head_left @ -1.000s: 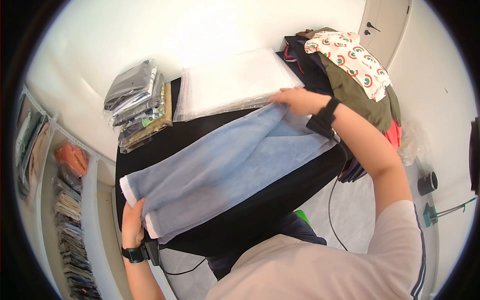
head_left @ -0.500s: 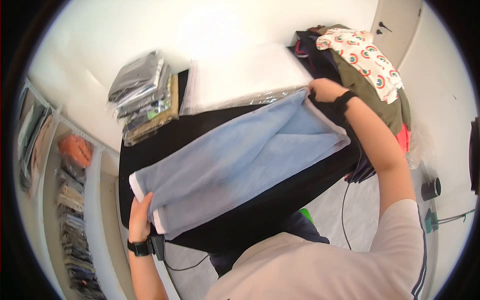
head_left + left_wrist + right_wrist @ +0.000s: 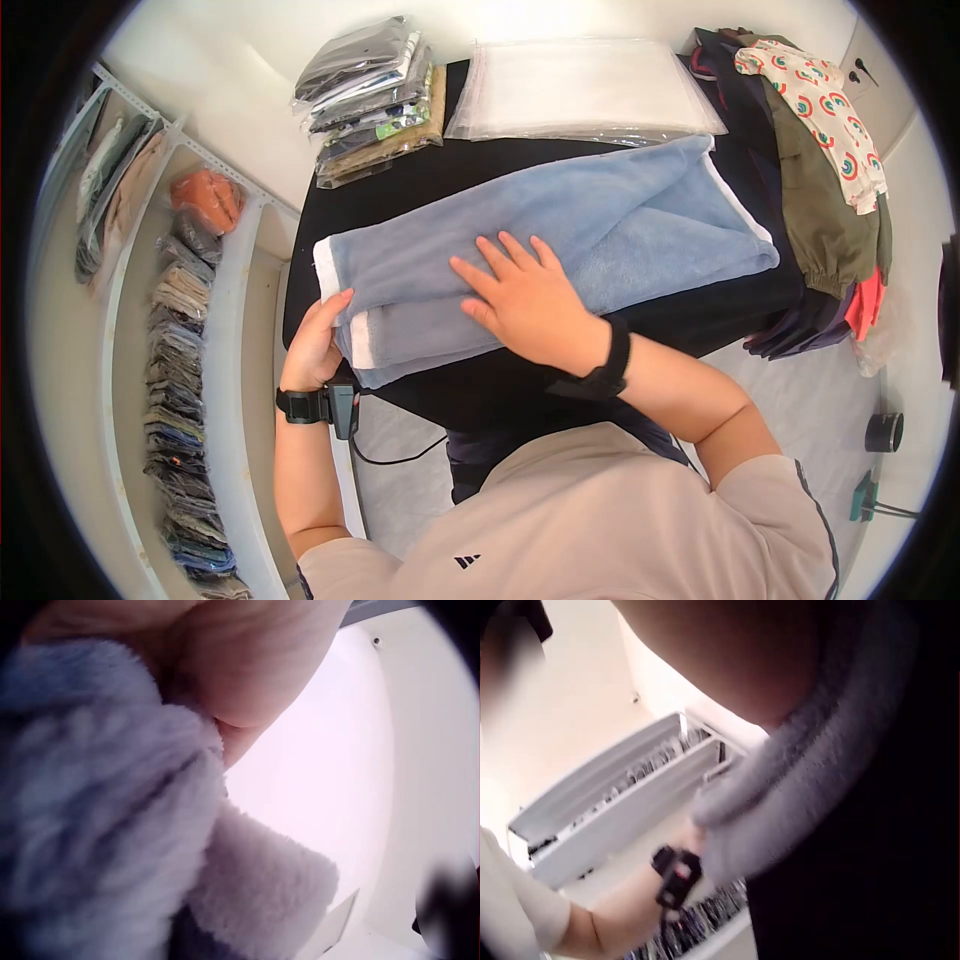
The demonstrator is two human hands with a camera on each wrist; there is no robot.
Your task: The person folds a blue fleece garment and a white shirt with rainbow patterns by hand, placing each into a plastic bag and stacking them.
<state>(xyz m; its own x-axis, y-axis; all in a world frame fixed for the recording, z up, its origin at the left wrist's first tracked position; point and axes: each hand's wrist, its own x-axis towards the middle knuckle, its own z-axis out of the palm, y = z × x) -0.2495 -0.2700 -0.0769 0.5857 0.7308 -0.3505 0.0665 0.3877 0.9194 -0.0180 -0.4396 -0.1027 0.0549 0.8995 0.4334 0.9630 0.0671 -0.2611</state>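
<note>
We see the left hand (image 3: pixel 312 350) gripping the blue garment (image 3: pixel 640 205) at one end, but the right hand (image 3: pixel 535 305), fingers spread straight, could wrinkle it by dragging.

The head view looks down over the worktop (image 3: pixel 460 165) from above; both wrist views hug the blue fleece (image 3: pixel 610 230) (very near), the left facing a pale surface (image 3: pixel 315 772) beyond, the right the shelves (image 3: pixel 235 330), which the head view shares.
</note>
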